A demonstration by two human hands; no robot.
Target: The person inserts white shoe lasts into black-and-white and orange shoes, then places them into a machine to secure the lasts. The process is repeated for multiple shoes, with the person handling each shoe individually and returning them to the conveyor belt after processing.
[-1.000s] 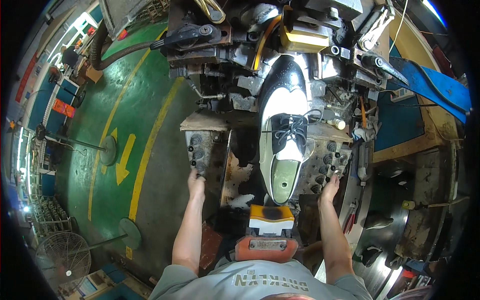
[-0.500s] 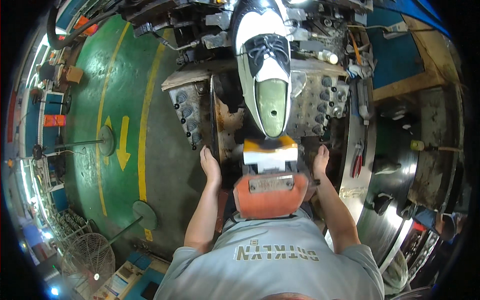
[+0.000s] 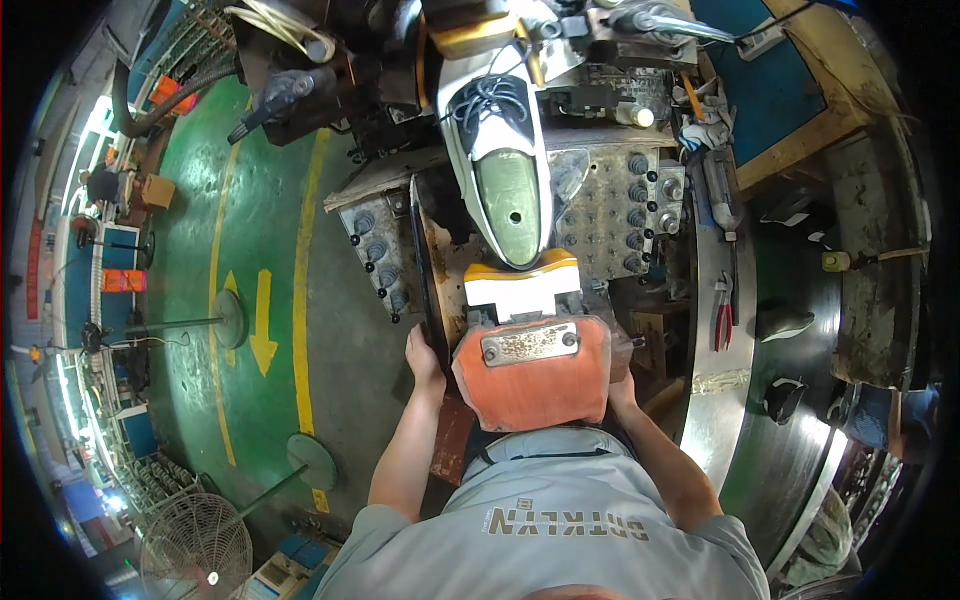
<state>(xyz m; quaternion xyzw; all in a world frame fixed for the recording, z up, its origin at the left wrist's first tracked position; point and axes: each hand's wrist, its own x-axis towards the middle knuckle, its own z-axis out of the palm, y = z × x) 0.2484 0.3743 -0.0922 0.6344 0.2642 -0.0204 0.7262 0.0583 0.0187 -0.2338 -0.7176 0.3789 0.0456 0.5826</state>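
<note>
A white shoe (image 3: 548, 232) with black laces and a green last plate in its toe end is held in the machine at top middle. Dark machine parts with a yellow-edged block (image 3: 470, 38) cover its upper end. Just below its tip is a white pad with a yellow edge (image 3: 520, 290), mounted above an orange padded block (image 3: 535, 385). My left hand (image 3: 425, 358) is beside the machine's left edge, empty, its fingers extended. At the orange block's right side is my right hand (image 3: 621, 390), its fingers mostly hidden by the block.
Lever panels stand to the left (image 3: 375, 262) and right (image 3: 640, 215) of the shoe. Red-handled pliers (image 3: 723, 318) lie on the metal ledge at right. Further right is a conveyor (image 3: 765, 355) carrying dark shoes. A green floor with yellow lines and a caged fan (image 3: 197, 550) are at left.
Machine parts have closed in around the shoe's upper end. My right hand has moved down and inward, partly behind the orange block. The left hand stays beside the machine, slightly lower in view.
</note>
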